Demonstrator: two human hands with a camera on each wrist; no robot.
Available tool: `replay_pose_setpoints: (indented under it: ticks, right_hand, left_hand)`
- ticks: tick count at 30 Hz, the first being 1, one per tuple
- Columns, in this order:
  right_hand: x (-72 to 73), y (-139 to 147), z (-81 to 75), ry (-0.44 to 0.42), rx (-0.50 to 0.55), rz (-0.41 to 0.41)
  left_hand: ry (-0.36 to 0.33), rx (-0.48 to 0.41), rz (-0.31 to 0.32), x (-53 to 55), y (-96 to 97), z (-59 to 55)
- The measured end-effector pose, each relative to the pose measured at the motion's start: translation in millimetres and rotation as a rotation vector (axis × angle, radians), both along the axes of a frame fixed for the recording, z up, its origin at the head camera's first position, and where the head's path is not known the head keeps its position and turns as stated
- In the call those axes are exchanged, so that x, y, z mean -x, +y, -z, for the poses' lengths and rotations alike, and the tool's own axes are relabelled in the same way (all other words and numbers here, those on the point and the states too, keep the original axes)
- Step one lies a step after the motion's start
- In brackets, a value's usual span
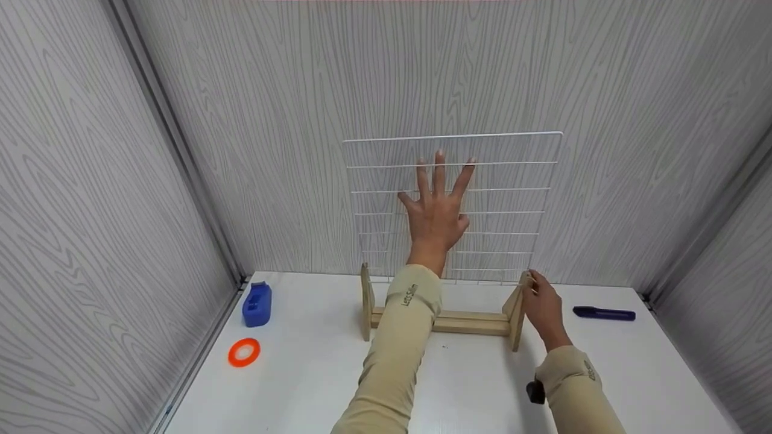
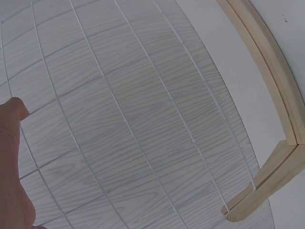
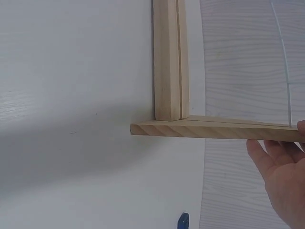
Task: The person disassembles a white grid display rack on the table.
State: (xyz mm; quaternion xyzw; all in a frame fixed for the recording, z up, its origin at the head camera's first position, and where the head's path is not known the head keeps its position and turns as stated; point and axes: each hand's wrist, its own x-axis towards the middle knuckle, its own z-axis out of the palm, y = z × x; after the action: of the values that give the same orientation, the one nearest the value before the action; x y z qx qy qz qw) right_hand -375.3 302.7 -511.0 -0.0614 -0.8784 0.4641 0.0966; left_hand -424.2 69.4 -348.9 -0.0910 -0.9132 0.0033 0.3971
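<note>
A white rectangular wire grid [image 1: 494, 213] rises behind a pale wooden stand's crossbar [image 1: 470, 326], with 2 hands at work.

At far left on the white tabletop [image 1: 313, 374], a blue plastic tape dispenser [image 1: 257, 306] sits just behind a flat orange ring [image 1: 234, 352]. Near the middle, the grid stands upright, its lower part between the stand's 2 wooden end pieces. The left hand [image 1: 435, 220] lies over the grid, 4 fingers spread, thumb out to the side. Farther right, the right hand [image 1: 544, 306] grips the upper tip of the right-hand wooden end piece [image 1: 517, 322], thumb and fingers on opposite faces, where the grid's edge meets the wood. At far right lies a slender dark blue tool [image 1: 604, 313].
</note>
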Motion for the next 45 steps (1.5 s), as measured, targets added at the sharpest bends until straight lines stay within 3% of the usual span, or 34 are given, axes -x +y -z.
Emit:
replay_pose_setpoints:
  ticks: [18,45]
  right_hand:
    - [-1.1,-0.9,-2.7,-0.002,0.003,0.002]
    - [0.0,-1.0,-0.9,0.007,-0.041,0.022]
  left_hand:
    - [0.012,0.026,0.002,-3.4,0.1,-20.1]
    - [-0.042,0.036,0.020,-6.8,-0.6,-37.0]
